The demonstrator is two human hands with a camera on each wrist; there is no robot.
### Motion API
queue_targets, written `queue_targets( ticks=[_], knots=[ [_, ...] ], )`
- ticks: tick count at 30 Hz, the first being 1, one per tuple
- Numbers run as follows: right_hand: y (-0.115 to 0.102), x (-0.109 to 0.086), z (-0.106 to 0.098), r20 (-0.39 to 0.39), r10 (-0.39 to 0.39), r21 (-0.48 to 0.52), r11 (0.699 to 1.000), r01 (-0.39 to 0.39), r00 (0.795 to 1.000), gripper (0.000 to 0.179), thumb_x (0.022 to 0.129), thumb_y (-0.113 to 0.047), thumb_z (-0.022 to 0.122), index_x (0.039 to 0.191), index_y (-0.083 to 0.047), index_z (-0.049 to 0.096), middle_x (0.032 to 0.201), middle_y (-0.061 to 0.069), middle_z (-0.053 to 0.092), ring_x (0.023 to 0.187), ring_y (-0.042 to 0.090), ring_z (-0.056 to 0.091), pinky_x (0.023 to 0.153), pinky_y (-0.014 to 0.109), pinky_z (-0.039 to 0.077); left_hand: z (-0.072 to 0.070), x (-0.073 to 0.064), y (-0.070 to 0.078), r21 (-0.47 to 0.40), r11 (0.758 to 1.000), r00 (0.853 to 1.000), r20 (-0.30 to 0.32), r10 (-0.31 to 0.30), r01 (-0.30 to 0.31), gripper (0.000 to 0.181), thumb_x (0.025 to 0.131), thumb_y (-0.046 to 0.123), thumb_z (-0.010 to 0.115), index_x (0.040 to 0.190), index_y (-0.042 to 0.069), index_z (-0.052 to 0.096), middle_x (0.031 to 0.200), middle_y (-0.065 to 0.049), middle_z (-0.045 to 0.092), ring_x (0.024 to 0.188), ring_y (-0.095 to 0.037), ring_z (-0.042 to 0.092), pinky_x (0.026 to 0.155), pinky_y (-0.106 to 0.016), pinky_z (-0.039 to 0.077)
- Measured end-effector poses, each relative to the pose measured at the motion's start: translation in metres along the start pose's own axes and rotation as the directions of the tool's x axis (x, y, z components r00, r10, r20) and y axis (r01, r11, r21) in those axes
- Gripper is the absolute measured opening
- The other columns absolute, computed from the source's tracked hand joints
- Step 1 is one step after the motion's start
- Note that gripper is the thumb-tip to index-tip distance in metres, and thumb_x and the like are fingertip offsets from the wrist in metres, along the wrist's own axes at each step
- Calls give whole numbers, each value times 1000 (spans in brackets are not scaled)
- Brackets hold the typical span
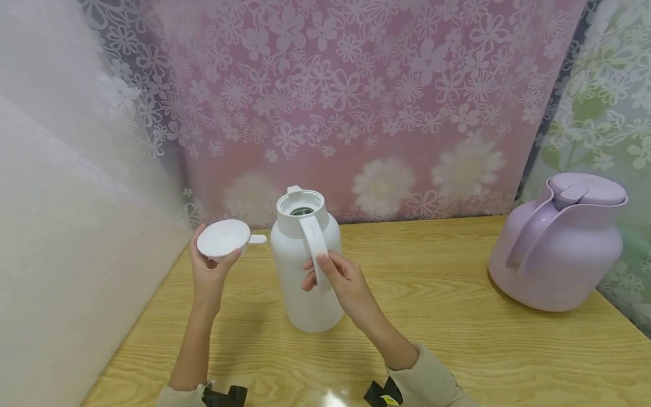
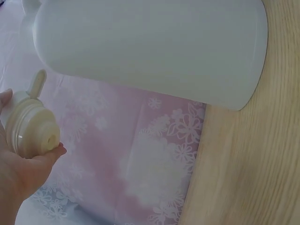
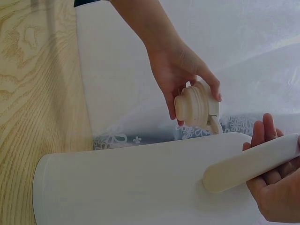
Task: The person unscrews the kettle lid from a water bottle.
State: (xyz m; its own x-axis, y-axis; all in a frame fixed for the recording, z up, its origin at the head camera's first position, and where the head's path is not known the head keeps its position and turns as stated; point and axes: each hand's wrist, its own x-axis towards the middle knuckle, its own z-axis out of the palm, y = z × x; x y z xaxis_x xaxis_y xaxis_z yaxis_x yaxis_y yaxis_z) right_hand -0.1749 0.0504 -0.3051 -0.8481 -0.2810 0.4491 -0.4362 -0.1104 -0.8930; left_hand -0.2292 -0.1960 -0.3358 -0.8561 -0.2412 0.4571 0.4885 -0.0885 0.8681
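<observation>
A white thermos jug (image 1: 305, 294) stands upright on the table, its mouth uncovered and a dark inside showing. My right hand (image 1: 346, 282) grips the jug's handle (image 1: 314, 240), fingers wrapped around it and thumb along the near side. To the left of the jug, my left hand (image 1: 211, 271) holds the white lid (image 1: 224, 237) up in the air between thumb and fingers. The lid's tab points toward the jug. In the left wrist view the threaded underside of the lid (image 2: 35, 129) shows, and in the right wrist view the lid (image 3: 197, 105) hangs beside the jug's body (image 3: 131, 183).
A lilac thermos jug (image 1: 559, 249) with its lid on stands at the right of the wooden table (image 1: 417, 271). Flowered pink sheeting (image 1: 330, 113) hangs behind the table's back edge. A pale wall of sheeting (image 1: 76, 198) borders the left side.
</observation>
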Motion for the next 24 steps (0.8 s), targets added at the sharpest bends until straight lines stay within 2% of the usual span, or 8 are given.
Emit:
queue_targets(
  ticks=[15, 24],
  knots=[
    [0, 0, 0, -3, 3, 0, 1000, -3, 1000, 28, 100, -9, 36, 95, 8, 58, 75, 20, 63, 74, 25, 62, 84, 40, 42, -15, -6, -9, 61, 997, 999, 23, -39, 37, 83, 81, -7, 62, 144, 16, 14, 136, -4, 26, 119, -24, 34, 90, -24, 39],
    [0, 0, 0, -1, 2, 5, 1000, -2, 1000, 27, 100, -9, 37, 96, 7, 58, 75, 20, 63, 74, 25, 62, 83, 40, 42, -19, -9, -14, 80, 996, 998, 39, -43, 40, 80, 82, -7, 62, 143, 18, 16, 135, -3, 27, 119, -22, 34, 90, -25, 39]
  ],
)
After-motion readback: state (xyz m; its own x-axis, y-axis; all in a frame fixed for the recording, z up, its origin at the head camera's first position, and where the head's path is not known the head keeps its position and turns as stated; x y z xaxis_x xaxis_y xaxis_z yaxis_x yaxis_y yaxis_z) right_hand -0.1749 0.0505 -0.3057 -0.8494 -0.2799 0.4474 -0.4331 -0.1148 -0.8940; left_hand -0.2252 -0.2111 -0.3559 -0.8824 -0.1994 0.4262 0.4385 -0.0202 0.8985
